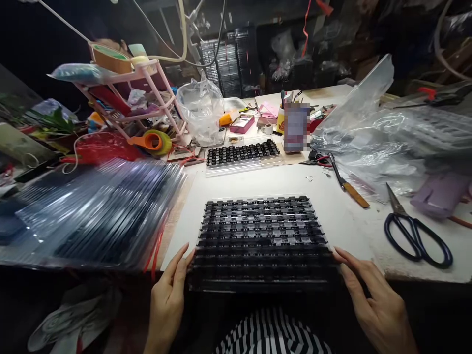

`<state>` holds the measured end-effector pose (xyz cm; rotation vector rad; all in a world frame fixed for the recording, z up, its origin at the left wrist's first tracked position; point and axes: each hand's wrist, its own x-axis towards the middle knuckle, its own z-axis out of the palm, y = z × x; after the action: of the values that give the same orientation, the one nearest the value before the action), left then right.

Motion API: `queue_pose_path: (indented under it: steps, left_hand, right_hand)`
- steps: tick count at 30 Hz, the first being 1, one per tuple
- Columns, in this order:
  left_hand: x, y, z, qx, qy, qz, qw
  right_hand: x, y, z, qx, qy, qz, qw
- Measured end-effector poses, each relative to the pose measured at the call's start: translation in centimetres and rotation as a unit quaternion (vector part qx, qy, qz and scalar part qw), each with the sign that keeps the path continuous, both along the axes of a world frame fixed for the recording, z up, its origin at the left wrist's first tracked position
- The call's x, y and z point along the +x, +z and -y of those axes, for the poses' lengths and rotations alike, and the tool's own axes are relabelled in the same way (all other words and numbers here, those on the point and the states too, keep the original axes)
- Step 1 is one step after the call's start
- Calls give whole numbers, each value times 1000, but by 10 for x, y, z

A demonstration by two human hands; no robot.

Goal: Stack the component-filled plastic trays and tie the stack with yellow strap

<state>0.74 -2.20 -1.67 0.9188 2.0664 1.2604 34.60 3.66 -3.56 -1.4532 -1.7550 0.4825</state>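
A clear plastic tray filled with rows of small black parts lies in front of me, its near end reaching past the table's front edge. My left hand grips the tray's left side near the front corner, thumb and fingers at the rim. On the opposite side my right hand pinches the right rim near its front corner. The undersides of both grips are hidden. Farther back sits a second clear tray, partly filled with similar black parts.
Stacked plastic trays in clear wrap lie on the left. Large scissors and an orange-handled knife rest on the right, near crumpled plastic bags. A phone stands at the back; a pink rack stands back left.
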Motion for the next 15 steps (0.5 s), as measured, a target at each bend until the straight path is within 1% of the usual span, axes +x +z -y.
queue_pose_path:
  steps: [3, 6, 8, 9, 10, 12, 14, 15]
  left_hand:
    - [0, 3, 18, -21, 19, 25, 999]
    - [-9, -4, 29, -49, 68, -11, 996]
    - [-14, -9, 31, -73, 83, -5, 994]
    - [-14, -9, 31, -78, 77, 29, 994]
    - [-13, -9, 30, -76, 62, 87, 991]
    - [-9, -4, 25, -53, 33, 223, 973]
    - [-5, 5, 16, -26, 37, 323, 945]
    - [-3, 10, 9, -20, 49, 353, 934]
  right_hand:
    - [16, 0, 15, -34, -28, -1, 999]
    - [31, -8, 27, -90, -84, -10, 992]
    - [35, -15, 31, -158, -117, -26, 980]
    - [36, -18, 32, -196, -121, -46, 972]
    - [36, -21, 31, -231, -115, -79, 963]
    - [34, -22, 26, -273, -81, -176, 942]
    - [31, -18, 16, -270, -39, -267, 924]
    - [30, -15, 9, -255, -22, -293, 921]
